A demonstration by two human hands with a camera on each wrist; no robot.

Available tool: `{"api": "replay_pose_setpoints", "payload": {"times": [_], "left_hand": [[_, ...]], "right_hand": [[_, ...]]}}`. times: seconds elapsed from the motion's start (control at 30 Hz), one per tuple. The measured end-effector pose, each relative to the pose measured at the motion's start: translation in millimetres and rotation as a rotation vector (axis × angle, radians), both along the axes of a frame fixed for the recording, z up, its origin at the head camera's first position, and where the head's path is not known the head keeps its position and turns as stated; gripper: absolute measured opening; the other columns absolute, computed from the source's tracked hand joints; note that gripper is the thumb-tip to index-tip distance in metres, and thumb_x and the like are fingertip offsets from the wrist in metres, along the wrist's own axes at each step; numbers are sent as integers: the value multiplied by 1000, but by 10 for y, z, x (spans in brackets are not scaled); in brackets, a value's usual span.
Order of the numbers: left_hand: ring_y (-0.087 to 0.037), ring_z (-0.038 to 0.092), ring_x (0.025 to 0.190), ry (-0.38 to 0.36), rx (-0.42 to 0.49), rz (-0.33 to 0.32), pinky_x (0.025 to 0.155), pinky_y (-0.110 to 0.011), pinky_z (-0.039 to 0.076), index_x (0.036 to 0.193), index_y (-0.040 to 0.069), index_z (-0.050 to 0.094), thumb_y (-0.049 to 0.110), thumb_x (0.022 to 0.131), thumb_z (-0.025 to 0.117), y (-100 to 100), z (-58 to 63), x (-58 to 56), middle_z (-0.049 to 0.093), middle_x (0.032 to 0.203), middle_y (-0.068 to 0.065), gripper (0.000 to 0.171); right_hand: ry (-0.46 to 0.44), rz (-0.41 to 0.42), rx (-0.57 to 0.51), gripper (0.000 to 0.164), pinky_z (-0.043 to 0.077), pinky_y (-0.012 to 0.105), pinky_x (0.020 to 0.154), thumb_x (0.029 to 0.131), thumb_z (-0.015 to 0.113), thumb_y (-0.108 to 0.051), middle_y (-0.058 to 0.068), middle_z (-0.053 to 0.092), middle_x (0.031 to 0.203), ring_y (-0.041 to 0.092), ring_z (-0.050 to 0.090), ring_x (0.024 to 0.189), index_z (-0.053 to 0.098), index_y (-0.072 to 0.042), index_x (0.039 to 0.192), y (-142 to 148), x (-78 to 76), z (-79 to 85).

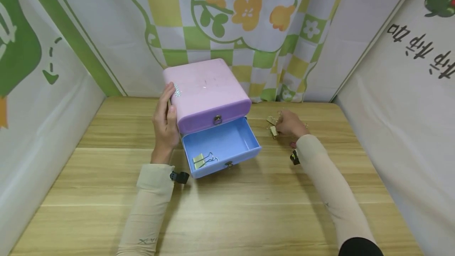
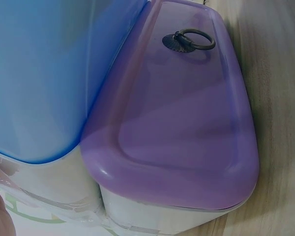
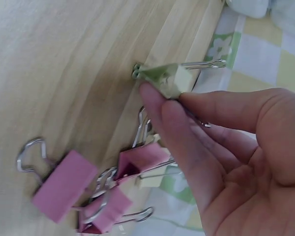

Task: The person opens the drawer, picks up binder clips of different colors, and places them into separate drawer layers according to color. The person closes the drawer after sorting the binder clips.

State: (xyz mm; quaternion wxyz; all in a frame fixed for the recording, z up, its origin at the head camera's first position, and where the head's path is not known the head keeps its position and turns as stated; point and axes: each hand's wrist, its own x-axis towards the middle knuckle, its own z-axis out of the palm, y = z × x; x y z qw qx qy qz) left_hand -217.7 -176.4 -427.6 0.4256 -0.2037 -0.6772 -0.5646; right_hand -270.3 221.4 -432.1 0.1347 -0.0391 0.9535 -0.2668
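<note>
Between thumb and fingertips, my right hand (image 3: 226,162) pinches a pale yellow-green binder clip (image 3: 172,81) close over the table. Pink binder clips (image 3: 64,186) lie beside that hand, with another yellowish clip (image 3: 151,180) partly behind its fingers. My left hand (image 1: 166,123) rests along the left side of a pink-topped drawer box (image 1: 209,86), its fingers mostly straight. The box's blue drawer (image 1: 222,139) is pulled out and holds a yellow-green binder clip (image 1: 199,161) with silver wire handles. Under it, the left wrist view shows a closed purple drawer (image 2: 177,113) with a ring pull.
The box stands on a wood-grain table (image 1: 227,212), near the back. A green-and-yellow checked curtain (image 1: 249,50) hangs behind it. White printed panels (image 1: 401,102) border the table on both sides.
</note>
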Motion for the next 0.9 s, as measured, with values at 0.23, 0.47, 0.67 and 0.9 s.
{"api": "replay_pose_setpoints", "payload": {"times": [0.23,0.47,0.67,0.9], "left_hand": [[-29,45,155,7,-9,0,134,-45,32,145,-2,59,21,98,43,-27,-47,-37,56,157,-15,55],[-29,45,155,10,-12,0,134,-46,32,146,0,60,22,98,43,-25,-38,-33,57,158,-13,55],[-28,44,155,5,-4,-10,135,-46,32,145,0,60,22,98,43,-22,-37,-31,57,157,-13,55],[-29,44,155,10,-6,-4,135,-46,31,145,0,60,23,98,43,-24,-38,-39,57,157,-13,55]], "right_hand": [[-80,-72,-203,21,61,21,74,97,63,-6,16,79,93,9,68,70,77,10,99,78,78,-26],[-249,-153,-473,38,66,23,89,103,62,-5,29,63,138,7,75,85,62,15,134,103,85,-53],[-350,-182,-649,43,65,17,86,105,58,-4,6,74,109,6,77,86,55,15,143,133,91,-32],[-400,-197,-815,21,65,16,81,105,57,-1,-1,76,95,9,78,86,68,4,122,123,120,50]]}}
